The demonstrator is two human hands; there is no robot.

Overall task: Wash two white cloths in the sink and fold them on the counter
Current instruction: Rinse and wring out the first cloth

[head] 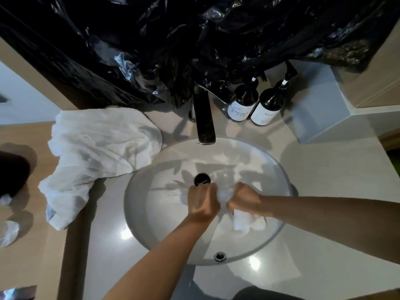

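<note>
Pale stone counter all around me, glossy enough to throw back the ceiling lights, with the round white sink sunk into it right under my arms. Nearest the camera on the basin wall is the little chrome overflow.

Over the bowl, both my fists are bunched tight on one white cloth. My left hand grips one end, my right hand grips the other, and a loose tail hangs below my right wrist down toward the basin. Looks like a wring or a scrub, honestly can't tell which, and I can't see whether any water is running either, the view's too murky there.

If it's a wring, the trick is twisting the fists opposite ways while keeping the bundle low over the bowl so drips land inside and not on the counter. Then gather that dangling tail into the grip too, or it'll stay soaked.

Just past my knuckles is the black drain, then the dark faucet poking over the far rim. The second cloth is sprawled on the counter to the left, one corner drooping off the edge. Behind the faucet sit two dark pump bottles, and black plastic sheeting covers the wall.
</note>
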